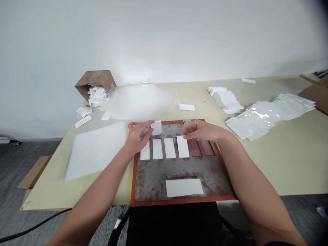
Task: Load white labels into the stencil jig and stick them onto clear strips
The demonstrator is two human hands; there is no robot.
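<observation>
A grey board with an orange rim [159, 169] lies at the table's front edge, with a row of rectangular slots. White cards fill the slots on the left, while the reddish slots [208, 147] at the right hold no card. My right hand [197, 130] is closed on the top edge of a white card [183, 147], which lies over a slot near the middle of the row. Between thumb and fingers, my left hand [138, 136] pinches white cards [156, 128] above the board's upper left. A wider white piece [184, 188] lies on the board's lower part.
An open cardboard box [98, 78] spills white scraps at the back left. White sheets [94, 147] lie left of the board. Stacked white cards [227, 100] and clear plastic sleeves [266, 114] are at the right. A small card stack [187, 107] sits behind the board.
</observation>
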